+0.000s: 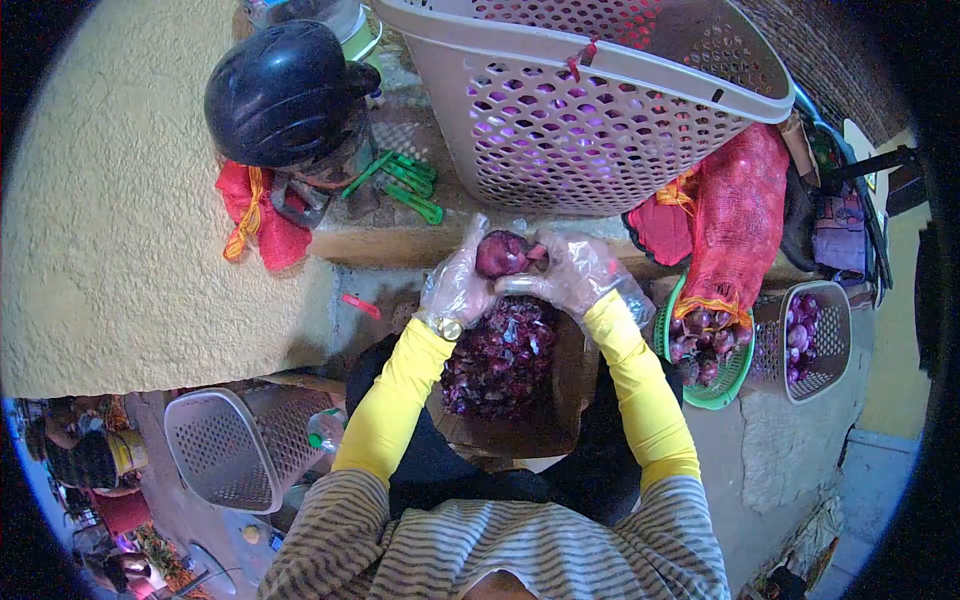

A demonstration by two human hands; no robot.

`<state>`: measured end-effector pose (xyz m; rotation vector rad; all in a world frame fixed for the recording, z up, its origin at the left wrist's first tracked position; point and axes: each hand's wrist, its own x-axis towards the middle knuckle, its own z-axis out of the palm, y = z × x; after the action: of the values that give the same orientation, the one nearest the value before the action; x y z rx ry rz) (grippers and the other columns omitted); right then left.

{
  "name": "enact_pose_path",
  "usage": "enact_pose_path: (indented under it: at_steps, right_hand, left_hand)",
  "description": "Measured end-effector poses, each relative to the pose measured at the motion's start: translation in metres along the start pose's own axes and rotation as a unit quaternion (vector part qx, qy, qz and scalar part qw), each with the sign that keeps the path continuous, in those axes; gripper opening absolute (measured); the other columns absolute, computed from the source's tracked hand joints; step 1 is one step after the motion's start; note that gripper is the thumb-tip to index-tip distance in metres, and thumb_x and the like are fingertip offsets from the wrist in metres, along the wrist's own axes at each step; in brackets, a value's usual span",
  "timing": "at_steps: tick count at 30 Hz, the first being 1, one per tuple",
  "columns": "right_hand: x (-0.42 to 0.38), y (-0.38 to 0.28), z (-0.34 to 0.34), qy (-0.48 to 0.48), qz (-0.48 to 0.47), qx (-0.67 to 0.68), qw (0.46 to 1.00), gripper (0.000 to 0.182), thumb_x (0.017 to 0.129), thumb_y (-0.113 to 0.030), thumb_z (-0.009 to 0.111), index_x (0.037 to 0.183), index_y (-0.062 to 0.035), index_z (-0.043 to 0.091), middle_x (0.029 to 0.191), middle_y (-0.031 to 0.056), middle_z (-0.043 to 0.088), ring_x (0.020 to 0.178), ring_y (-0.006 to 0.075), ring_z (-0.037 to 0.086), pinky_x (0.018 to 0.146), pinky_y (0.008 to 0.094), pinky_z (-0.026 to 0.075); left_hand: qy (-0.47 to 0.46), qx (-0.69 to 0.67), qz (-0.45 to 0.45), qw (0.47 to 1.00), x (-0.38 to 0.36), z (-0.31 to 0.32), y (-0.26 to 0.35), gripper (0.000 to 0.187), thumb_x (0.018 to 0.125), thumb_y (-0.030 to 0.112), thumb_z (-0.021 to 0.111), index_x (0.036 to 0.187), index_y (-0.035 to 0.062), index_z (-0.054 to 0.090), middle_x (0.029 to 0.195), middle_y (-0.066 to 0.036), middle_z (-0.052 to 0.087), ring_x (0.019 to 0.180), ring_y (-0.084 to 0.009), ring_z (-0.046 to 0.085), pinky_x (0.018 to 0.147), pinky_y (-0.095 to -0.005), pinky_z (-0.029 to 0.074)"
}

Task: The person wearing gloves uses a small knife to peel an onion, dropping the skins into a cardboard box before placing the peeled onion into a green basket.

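A purple-red onion (502, 254) is held over a box, gripped in my left hand (455, 285), which wears a clear plastic glove. My right hand (578, 272), gloved the same way, is closed with its fingers at the onion's right side. A small reddish piece shows at its fingertips, and a bit of red shows through the glove; what it holds is mostly hidden. Below both hands, the cardboard box (568, 405) between my knees contains a heap of onion skins (500, 360).
A large perforated basket (600, 130) of onions stands ahead. At right are a red mesh sack (740, 220), a green basket (735, 385) and a smaller onion basket (830, 360). Left are a dark helmet (285, 95), green cutters (405, 180) and another basket (220, 450).
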<state>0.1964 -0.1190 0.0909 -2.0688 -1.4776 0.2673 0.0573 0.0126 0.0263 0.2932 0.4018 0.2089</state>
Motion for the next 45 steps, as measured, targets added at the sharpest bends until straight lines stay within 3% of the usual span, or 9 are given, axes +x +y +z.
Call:
enact_pose_path:
  at_steps: [12,19,25,28,30,33,34,39,45]
  right_hand:
    - [0.000,-0.005,-0.006,-0.019,0.017,0.036,0.999,0.066,0.061,-0.068,0.084,0.086,-0.0081,0.073,0.081,0.0126,0.071,0.076,0.0314,0.069,0.070,0.0421,0.054]
    - [0.001,0.004,-0.001,-0.071,0.025,0.000,0.997,0.067,0.068,-0.076,0.074,0.081,-0.0100,0.074,0.074,0.0146,0.070,0.071,0.0345,0.069,0.068,0.0453,0.053]
    - [0.000,-0.001,-0.001,-0.095,0.029,-0.041,0.994,0.068,0.074,-0.080,0.065,0.078,-0.0126,0.074,0.071,0.0143,0.070,0.069,0.0350,0.070,0.067,0.0476,0.053]
    - [0.000,-0.007,-0.005,-0.102,0.001,-0.090,0.991,0.068,0.076,-0.081,0.062,0.078,-0.0141,0.074,0.071,0.0138,0.070,0.069,0.0340,0.070,0.067,0.0479,0.054]
    - [0.000,-0.009,-0.005,-0.097,-0.032,-0.120,0.988,0.067,0.078,-0.080,0.061,0.077,-0.0148,0.074,0.071,0.0135,0.070,0.068,0.0333,0.070,0.067,0.0480,0.054]
    - [-0.002,-0.010,-0.001,-0.167,-0.075,-0.121,0.976,0.066,0.080,-0.080,0.058,0.076,-0.0161,0.074,0.074,0.0122,0.070,0.071,0.0323,0.071,0.067,0.0476,0.055]
    - [-0.003,-0.012,-0.002,-0.193,-0.092,-0.128,0.969,0.066,0.081,-0.080,0.057,0.076,-0.0164,0.074,0.075,0.0118,0.070,0.072,0.0322,0.071,0.067,0.0475,0.055]
    - [-0.007,-0.028,0.001,-0.282,-0.119,-0.146,0.941,0.070,0.079,-0.083,0.053,0.078,-0.0158,0.075,0.079,0.0131,0.071,0.075,0.0351,0.070,0.069,0.0485,0.056]
    - [-0.010,-0.025,0.023,-0.307,-0.089,-0.183,0.930,0.073,0.075,-0.083,0.059,0.085,-0.0121,0.076,0.088,0.0130,0.073,0.082,0.0362,0.071,0.073,0.0514,0.056]
  left_hand:
    - [0.000,0.008,-0.001,1.000,-0.005,0.009,0.000,0.065,0.105,0.055,0.041,0.138,-0.0007,0.051,0.132,-0.020,0.060,0.119,-0.0306,0.062,0.104,-0.0451,0.051]
    - [0.007,0.039,0.019,0.999,-0.002,0.000,-0.001,0.063,0.104,0.053,0.046,0.135,-0.0022,0.050,0.128,-0.020,0.061,0.115,-0.0319,0.063,0.103,-0.0465,0.052]
    - [0.048,-0.074,-0.021,0.996,-0.011,0.022,0.004,0.064,0.102,0.054,0.050,0.135,-0.0011,0.050,0.126,-0.020,0.062,0.112,-0.0323,0.064,0.101,-0.0454,0.054]
    - [0.032,-0.040,-0.014,0.999,-0.010,0.015,0.005,0.065,0.102,0.054,0.050,0.136,-0.0004,0.050,0.129,-0.020,0.060,0.113,-0.0332,0.063,0.100,-0.0458,0.054]
    - [0.036,0.021,0.020,0.999,-0.007,0.008,0.009,0.066,0.101,0.054,0.051,0.139,-0.0007,0.047,0.136,-0.023,0.055,0.123,-0.0380,0.057,0.104,-0.0499,0.051]
    - [0.037,-0.056,0.039,0.997,-0.006,0.008,0.013,0.068,0.101,0.053,0.053,0.140,-0.0015,0.044,0.143,-0.027,0.049,0.134,-0.0422,0.048,0.111,-0.0546,0.045]
    - [0.024,-0.084,0.041,0.995,-0.006,0.009,0.017,0.069,0.100,0.051,0.057,0.139,-0.0033,0.042,0.145,-0.029,0.046,0.139,-0.0456,0.041,0.115,-0.0599,0.038]
    - [0.067,-0.149,0.050,0.985,-0.008,0.011,0.026,0.063,0.099,0.044,0.061,0.136,-0.0043,0.044,0.144,-0.031,0.045,0.139,-0.0452,0.041,0.114,-0.0638,0.037]
    - [0.039,-0.099,0.055,0.993,-0.012,0.015,0.023,0.067,0.102,0.053,0.049,0.140,-0.0021,0.047,0.144,-0.027,0.048,0.135,-0.0419,0.047,0.113,-0.0612,0.040]
